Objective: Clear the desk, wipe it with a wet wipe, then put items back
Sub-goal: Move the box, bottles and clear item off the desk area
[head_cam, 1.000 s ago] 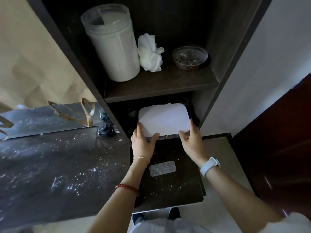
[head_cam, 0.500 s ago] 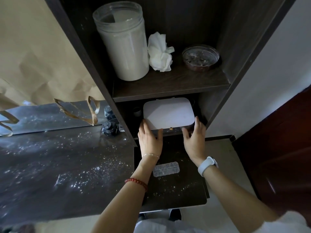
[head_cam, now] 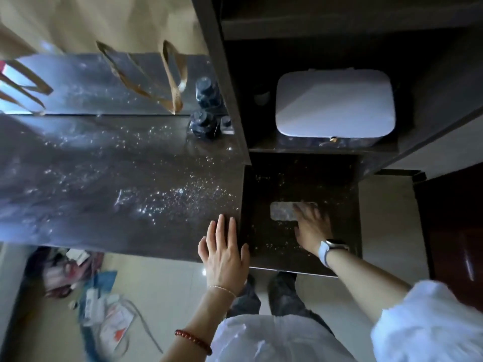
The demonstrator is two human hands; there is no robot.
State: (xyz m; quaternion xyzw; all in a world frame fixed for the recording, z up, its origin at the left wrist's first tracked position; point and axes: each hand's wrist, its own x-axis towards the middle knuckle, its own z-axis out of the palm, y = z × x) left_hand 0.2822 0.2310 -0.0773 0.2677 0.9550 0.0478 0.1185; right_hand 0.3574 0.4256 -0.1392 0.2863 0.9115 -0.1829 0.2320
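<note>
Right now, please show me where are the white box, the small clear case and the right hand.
white box [head_cam: 334, 103]: head view, middle of its lid.
small clear case [head_cam: 282, 210]: head view, its uncovered left part.
right hand [head_cam: 312, 227]: head view, back of the hand.

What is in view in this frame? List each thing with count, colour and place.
dark glossy desk top: one, dusted with white specks, left
white rounded-corner box: one, in the lower shelf compartment
small clear plastic case: one, on the dark lower ledge, under the right fingertips
dark small bottles: number unclear, back of desk by the shelf wall
brown paper bag: one, behind the desk
floor clutter: blurred, lower left
left hand: open, at the desk edge
right hand: on the case, grip unclear
</note>
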